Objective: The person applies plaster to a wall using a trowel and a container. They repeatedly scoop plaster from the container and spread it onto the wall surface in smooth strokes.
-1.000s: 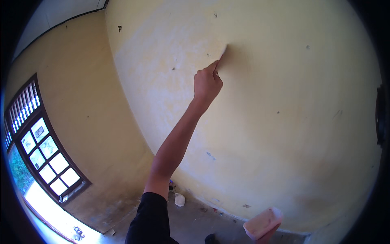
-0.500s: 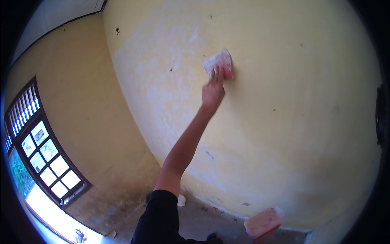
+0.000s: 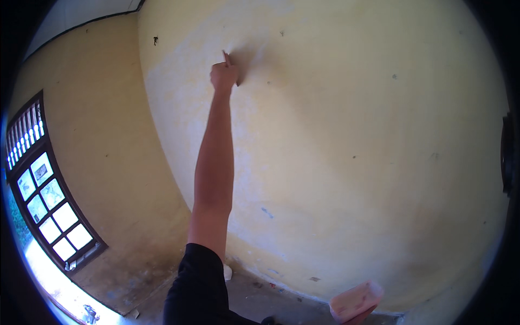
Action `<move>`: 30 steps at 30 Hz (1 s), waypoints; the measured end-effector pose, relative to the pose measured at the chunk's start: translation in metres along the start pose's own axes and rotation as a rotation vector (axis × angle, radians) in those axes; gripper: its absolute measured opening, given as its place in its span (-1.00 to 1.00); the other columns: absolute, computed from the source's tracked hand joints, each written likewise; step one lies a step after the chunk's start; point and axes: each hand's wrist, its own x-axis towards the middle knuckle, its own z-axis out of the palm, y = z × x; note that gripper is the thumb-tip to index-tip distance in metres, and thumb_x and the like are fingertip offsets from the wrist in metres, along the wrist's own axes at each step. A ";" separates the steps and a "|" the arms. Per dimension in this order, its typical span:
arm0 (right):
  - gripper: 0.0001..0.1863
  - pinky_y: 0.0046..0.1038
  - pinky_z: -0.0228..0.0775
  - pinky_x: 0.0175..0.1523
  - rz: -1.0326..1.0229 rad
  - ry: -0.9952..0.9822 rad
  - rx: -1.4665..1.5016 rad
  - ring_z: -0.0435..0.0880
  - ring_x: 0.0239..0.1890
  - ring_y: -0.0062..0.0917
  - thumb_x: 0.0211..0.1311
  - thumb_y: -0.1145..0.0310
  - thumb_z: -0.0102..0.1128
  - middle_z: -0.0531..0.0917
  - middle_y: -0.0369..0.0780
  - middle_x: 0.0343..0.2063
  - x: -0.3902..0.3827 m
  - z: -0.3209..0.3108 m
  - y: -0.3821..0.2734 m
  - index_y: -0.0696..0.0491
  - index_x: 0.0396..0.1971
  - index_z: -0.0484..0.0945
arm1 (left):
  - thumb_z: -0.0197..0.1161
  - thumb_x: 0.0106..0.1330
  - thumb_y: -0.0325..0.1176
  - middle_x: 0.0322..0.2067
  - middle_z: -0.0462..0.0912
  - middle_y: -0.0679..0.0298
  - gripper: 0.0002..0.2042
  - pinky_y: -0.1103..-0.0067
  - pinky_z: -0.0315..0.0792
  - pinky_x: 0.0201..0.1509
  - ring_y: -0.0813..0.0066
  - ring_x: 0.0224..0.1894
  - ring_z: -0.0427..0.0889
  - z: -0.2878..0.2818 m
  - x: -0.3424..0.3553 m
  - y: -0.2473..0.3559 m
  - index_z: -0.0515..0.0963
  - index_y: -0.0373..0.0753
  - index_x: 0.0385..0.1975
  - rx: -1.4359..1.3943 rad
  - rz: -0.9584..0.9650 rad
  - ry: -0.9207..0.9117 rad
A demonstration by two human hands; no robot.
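My left hand (image 3: 223,76) is raised high against the yellow wall (image 3: 325,119), arm nearly straight. Its fingers are closed round a flat putty spreader (image 3: 226,57), which shows almost edge-on close to the wall surface. The hand hides most of the spreader. Whitish smears cover the wall around and below it. Low at the right, a pinkish tub-like container (image 3: 356,301) is held tilted. My right hand (image 3: 365,315) shows only in part under it, with its fingers against the container's lower side. What the container holds cannot be made out.
A brown-framed window (image 3: 51,200) with bright panes stands in the left wall. Below, the grey floor (image 3: 252,292) carries scattered bits along the wall's foot, with a small white object (image 3: 227,272) beside my sleeve. A dark object (image 3: 507,154) sits at the far right edge.
My left hand has moved left and upward across the wall with the spreader, which has turned from broad face to edge-on. The container in my right hand has shifted slightly in view.
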 end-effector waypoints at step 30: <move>0.04 -0.06 0.40 0.24 0.011 -0.089 -0.146 0.45 0.20 -0.23 0.13 -0.62 -0.33 0.45 -0.20 0.19 -0.005 -0.023 0.015 -0.07 0.35 0.25 | 0.04 0.16 -0.59 -0.25 0.69 -0.01 -0.38 0.21 0.57 -0.19 -0.02 -0.31 0.68 -0.003 -0.172 0.041 0.48 0.15 0.24 -0.105 0.515 -0.077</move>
